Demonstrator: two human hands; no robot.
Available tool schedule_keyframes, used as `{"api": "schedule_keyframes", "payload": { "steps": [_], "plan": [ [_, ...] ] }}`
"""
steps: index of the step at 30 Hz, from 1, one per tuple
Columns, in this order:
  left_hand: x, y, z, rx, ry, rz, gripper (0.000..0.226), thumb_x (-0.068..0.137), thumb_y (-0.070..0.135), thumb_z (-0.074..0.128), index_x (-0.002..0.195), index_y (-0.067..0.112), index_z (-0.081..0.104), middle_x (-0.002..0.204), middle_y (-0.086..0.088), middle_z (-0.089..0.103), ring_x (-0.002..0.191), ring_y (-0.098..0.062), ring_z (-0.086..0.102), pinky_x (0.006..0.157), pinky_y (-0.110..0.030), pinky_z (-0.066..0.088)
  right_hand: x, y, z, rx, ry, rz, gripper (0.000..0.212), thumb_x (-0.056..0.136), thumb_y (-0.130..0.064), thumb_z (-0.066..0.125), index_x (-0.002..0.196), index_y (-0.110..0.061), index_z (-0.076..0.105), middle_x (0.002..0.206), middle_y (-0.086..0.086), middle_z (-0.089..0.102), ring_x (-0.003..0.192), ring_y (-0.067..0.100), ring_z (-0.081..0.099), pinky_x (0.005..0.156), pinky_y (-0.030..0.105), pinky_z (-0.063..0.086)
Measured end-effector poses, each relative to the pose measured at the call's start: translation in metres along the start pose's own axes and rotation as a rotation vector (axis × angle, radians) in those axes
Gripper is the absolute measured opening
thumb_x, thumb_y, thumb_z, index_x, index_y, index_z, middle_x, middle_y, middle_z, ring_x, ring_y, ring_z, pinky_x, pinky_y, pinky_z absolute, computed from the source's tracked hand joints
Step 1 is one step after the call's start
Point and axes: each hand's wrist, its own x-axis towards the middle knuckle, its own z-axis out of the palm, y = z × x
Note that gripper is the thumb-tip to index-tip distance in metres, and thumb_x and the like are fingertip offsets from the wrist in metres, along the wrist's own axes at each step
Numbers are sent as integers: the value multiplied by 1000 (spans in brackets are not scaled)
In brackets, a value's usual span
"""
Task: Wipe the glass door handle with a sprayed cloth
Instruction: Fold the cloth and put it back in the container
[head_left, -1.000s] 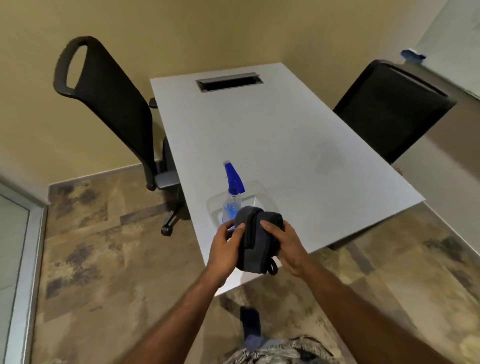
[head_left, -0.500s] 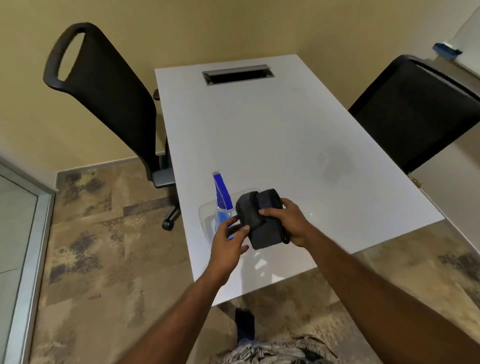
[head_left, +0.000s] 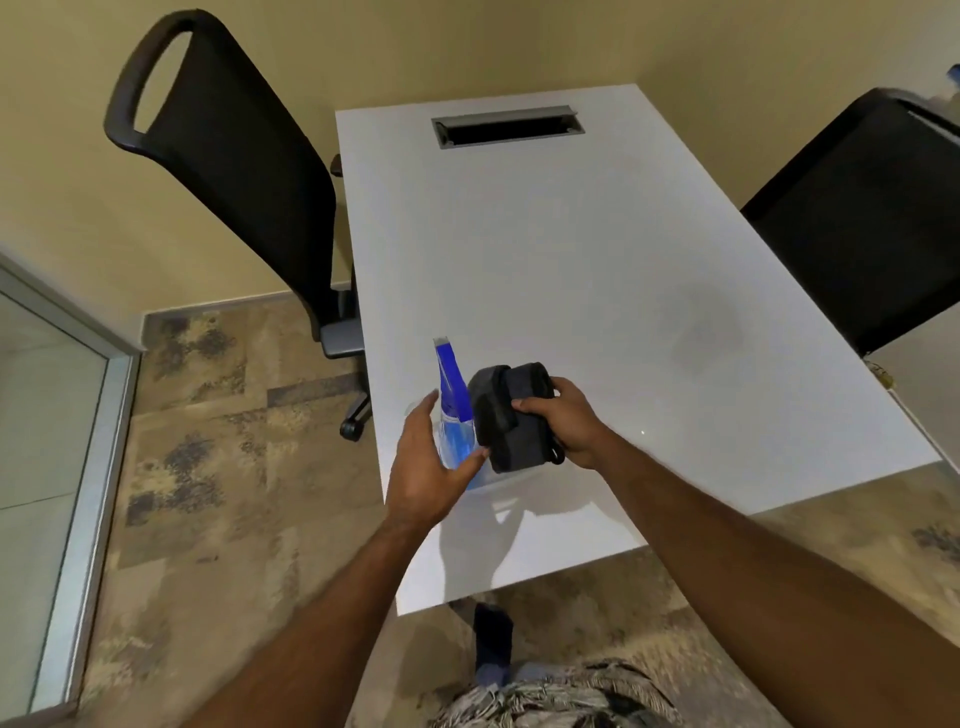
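Observation:
A folded dark grey cloth (head_left: 511, 415) is held in my right hand (head_left: 563, 421) just above the near part of the white table (head_left: 571, 270). A clear spray bottle with a blue trigger head (head_left: 451, 395) stands in a clear tray (head_left: 485, 480) on the table, right beside the cloth on its left. My left hand (head_left: 423, 467) is cupped around the bottle's lower body, with the thumb on its left and the fingers spread below it; a firm grip does not show. No door handle is in view.
Two black office chairs flank the table, one (head_left: 244, 171) at the left and another (head_left: 862, 218) at the right. A glass door panel with a metal frame (head_left: 78, 467) stands at the far left. A cable slot (head_left: 506, 127) sits at the table's far end.
My left hand let go of the cloth and moved left around the spray bottle. My right hand now holds the cloth alone, a little farther over the table.

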Motion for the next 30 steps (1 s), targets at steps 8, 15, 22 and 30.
{"api": "schedule_keyframes", "payload": {
  "steps": [8, 15, 22, 30],
  "plan": [
    [12, -8, 0, 56, -98, -17, 75, 85, 38, 79, 147, 16, 44, 144, -5, 56, 126, -24, 56, 93, -32, 49, 13, 9, 12, -147, -12, 60, 31, 88, -9, 68, 119, -6, 63, 118, 17, 68, 103, 31, 67, 91, 45, 56],
    [16, -8, -4, 109, -114, -4, 75, 84, 41, 79, 145, 15, 45, 143, -4, 56, 124, -24, 57, 94, -37, 53, 24, 14, 24, -222, 38, 134, 37, 94, -9, 62, 129, -2, 54, 115, 14, 62, 101, 27, 59, 85, 38, 50],
    [17, -14, -5, 243, -101, 37, 86, 80, 59, 74, 150, 21, 41, 150, -1, 49, 133, -22, 48, 105, -42, 45, 34, 33, 35, -552, 125, 57, 50, 96, -20, 61, 139, -6, 41, 137, 19, 54, 124, 35, 54, 105, 44, 46],
    [11, -32, -10, 370, -249, 29, 107, 80, 57, 77, 161, 24, 15, 169, 1, 6, 155, -23, 2, 122, -46, 18, 22, 34, 38, -877, 242, -194, 52, 91, -32, 68, 131, -7, 46, 126, 17, 62, 115, 33, 61, 99, 44, 52]
  ]
}}
